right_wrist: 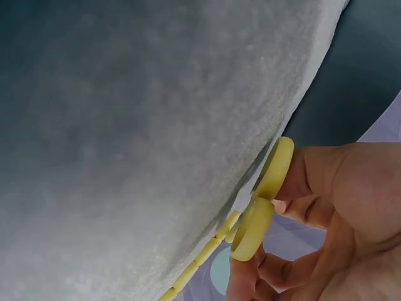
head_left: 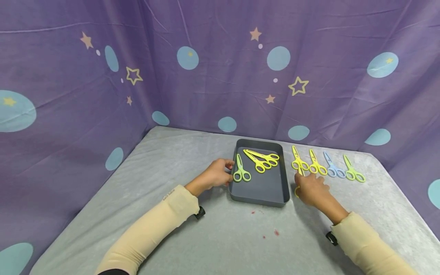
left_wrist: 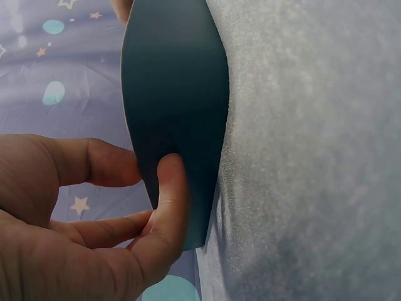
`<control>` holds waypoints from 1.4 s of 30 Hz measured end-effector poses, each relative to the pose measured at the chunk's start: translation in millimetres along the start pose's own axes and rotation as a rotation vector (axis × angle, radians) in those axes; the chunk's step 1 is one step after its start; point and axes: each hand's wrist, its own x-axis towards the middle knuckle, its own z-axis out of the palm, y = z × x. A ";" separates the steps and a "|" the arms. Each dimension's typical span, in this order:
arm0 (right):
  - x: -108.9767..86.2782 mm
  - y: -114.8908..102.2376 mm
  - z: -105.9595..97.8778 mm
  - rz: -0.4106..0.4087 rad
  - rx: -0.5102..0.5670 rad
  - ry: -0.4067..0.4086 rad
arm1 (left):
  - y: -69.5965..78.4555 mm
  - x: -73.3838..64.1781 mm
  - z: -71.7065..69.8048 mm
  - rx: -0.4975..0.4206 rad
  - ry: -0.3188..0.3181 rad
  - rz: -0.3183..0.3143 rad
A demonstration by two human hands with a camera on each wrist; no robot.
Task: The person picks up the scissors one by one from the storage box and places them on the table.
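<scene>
My left hand [head_left: 217, 173] grips the left wall of a dark grey tray [head_left: 258, 191]. In the left wrist view one fingertip [left_wrist: 170, 166] presses the tray's outer wall while other fingers sit at its rim. Inside the tray lie green scissors [head_left: 239, 173] and several yellow scissors [head_left: 259, 162], overlapping. To the right of the tray my right hand [head_left: 313, 190] pinches a pair of yellow scissors [right_wrist: 254, 229] by the handle loops. Its blade end points away from me, and the hand covers most of it in the head view.
Beyond my right hand stands a row of scissors: yellow scissors [head_left: 299, 162], more yellow scissors [head_left: 316, 165], blue scissors [head_left: 333, 167] and green scissors [head_left: 352, 170]. A grey cloth covers the table [head_left: 220, 236]. A purple curtain [head_left: 213, 91] hangs behind and at the left.
</scene>
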 end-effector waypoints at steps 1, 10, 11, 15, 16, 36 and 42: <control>0.2 0.0 -0.1 0.003 0.000 -0.007 | -0.2 0.1 0.1 -0.001 0.000 0.000; 1.5 1.3 -0.6 0.024 -0.005 -0.047 | 0.3 -0.9 -0.3 0.000 -0.003 0.001; 1.9 1.6 -0.8 0.026 -0.005 -0.055 | 0.4 -1.1 -0.4 0.000 -0.004 0.001; 3.6 2.5 -1.8 0.039 -0.008 -0.085 | 0.1 -1.1 -0.6 0.004 -0.006 0.002; 3.9 2.7 -2.4 0.041 -0.007 -0.094 | -0.2 -0.9 -0.6 0.004 -0.006 0.002; 8.7 12.1 -18.1 -0.108 -0.053 -0.075 | -0.8 -1.1 -0.5 0.004 -0.012 0.006; 17.0 15.0 -16.7 -0.145 -0.108 0.044 | -1.6 -0.3 -0.8 0.001 -0.012 0.008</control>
